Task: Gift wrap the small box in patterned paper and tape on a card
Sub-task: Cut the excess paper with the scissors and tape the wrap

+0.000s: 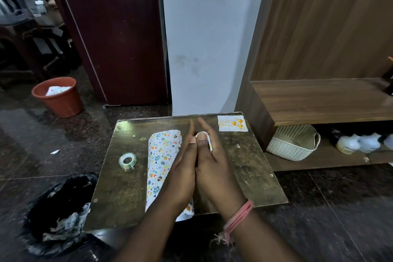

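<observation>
My left hand [182,168] and my right hand [214,168] stand palm to palm over the middle of the low table [127,198], fingers straight and pointing away from me. Between the palms sits a small white object with patterned paper on it [209,142], probably the small box; only its top edge shows by my right thumb. A roll of white patterned wrapping paper [161,159] lies lengthwise just left of my left hand. A roll of clear tape [127,160] lies flat farther left. A white "Happy Birthday" card [232,123] rests at the table's far right corner.
A black bin bag [57,208] with scraps sits on the floor at the near left. An orange bucket [58,97] stands at the far left. A wooden shelf unit [323,100] holding a white basket [293,142] borders the table's right side.
</observation>
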